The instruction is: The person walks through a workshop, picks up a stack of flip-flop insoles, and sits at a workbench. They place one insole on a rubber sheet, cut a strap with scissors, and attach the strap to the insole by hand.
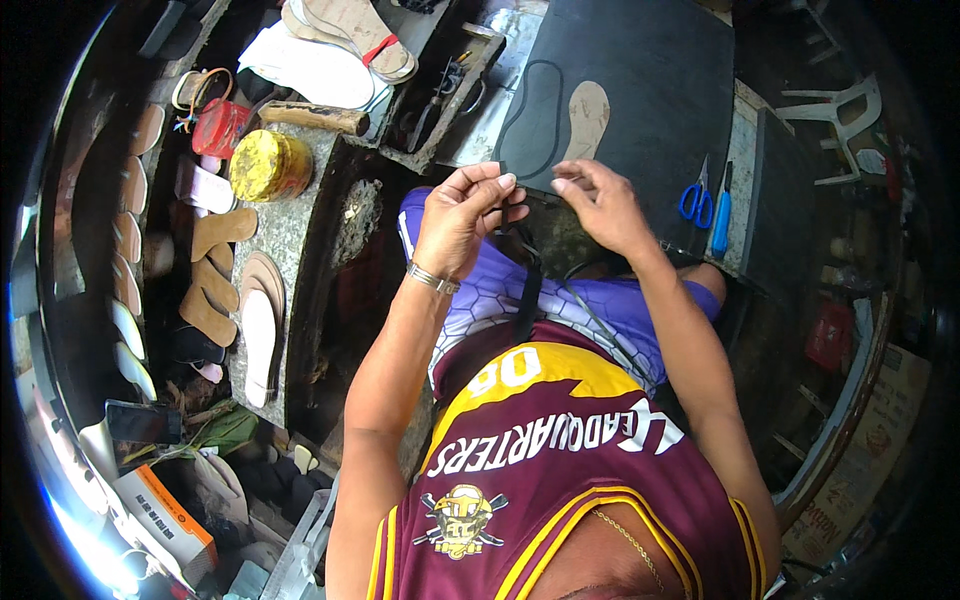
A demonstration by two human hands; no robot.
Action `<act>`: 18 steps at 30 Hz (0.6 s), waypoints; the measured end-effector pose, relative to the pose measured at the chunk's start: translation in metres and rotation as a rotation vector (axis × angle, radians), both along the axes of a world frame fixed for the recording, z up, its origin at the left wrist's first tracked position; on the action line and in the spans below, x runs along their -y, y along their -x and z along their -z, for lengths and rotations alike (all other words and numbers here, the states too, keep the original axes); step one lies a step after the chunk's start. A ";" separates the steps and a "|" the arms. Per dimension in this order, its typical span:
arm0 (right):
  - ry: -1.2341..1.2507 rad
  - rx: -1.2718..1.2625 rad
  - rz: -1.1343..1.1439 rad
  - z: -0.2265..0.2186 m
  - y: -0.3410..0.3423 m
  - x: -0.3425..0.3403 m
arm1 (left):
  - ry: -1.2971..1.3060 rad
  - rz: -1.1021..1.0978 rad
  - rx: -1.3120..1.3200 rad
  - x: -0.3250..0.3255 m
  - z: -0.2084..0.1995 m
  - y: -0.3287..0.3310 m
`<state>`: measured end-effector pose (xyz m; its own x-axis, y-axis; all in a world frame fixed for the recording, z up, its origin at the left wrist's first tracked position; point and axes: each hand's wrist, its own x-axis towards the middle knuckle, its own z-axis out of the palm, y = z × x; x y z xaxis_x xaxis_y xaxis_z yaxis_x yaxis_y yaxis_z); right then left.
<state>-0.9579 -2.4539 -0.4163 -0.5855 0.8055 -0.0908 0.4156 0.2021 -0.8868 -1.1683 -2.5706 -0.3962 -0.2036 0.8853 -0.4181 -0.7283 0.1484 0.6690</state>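
My left hand is closed in a pinch on a narrow black strap, whose short end pokes up past the thumb. The rest of the strap hangs down over my lap. To its right, my right hand is held with loosely bent fingers and thumb slightly apart, and I see nothing in it. Just beyond both hands lies a large black sheet with a sole outline on its left part. A tan sole-shaped piece rests on the sheet beside that outline.
Blue-handled scissors and a blue cutter lie on the right. At left, a bench bears a yellow tub, a red container and sandal soles. A tool tray stands beyond; a white plastic chair is far right.
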 end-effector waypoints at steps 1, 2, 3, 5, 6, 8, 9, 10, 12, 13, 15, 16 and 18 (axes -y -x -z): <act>0.149 -0.065 0.023 -0.003 0.006 0.006 | 0.000 -0.005 0.008 -0.002 0.000 -0.002; 0.302 -0.142 0.031 -0.006 0.010 0.012 | 0.008 -0.033 0.026 -0.005 0.001 -0.005; 0.449 -0.224 0.061 -0.008 0.013 0.017 | 0.007 -0.069 0.046 -0.008 0.001 -0.009; 0.476 -0.408 0.035 -0.007 0.023 0.030 | 0.016 -0.126 0.042 -0.017 0.004 -0.019; 0.492 -0.463 0.048 -0.005 0.028 0.035 | 0.027 -0.146 0.019 -0.021 0.006 -0.026; 0.529 -0.487 0.082 0.001 0.032 0.037 | 0.106 -0.166 -0.026 -0.031 0.012 -0.041; 0.523 -0.533 0.101 0.005 0.031 0.034 | 0.107 -0.174 -0.039 -0.035 0.016 -0.048; 0.554 -0.523 0.170 0.008 0.029 0.029 | 0.117 -0.186 -0.056 -0.040 0.021 -0.053; 0.608 -0.353 0.143 0.011 0.016 0.010 | 0.128 -0.184 -0.124 -0.050 0.034 -0.060; 0.638 -0.297 0.126 0.010 0.008 -0.004 | 0.086 -0.191 -0.158 -0.055 0.041 -0.061; 0.417 -0.054 0.116 0.007 0.000 -0.037 | 0.099 -0.121 -0.561 -0.071 0.058 -0.057; 0.211 0.043 0.038 0.004 -0.005 -0.060 | 0.144 -0.062 -0.760 -0.080 0.067 -0.055; 0.053 0.192 -0.026 -0.004 -0.007 -0.109 | 0.059 -0.115 -1.062 -0.101 0.083 -0.053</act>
<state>-0.9507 -2.3445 -0.4118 -0.5737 0.7816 -0.2447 0.5731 0.1697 -0.8017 -1.1156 -2.4697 -0.4788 -0.5699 0.8215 -0.0190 0.2115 0.1690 0.9627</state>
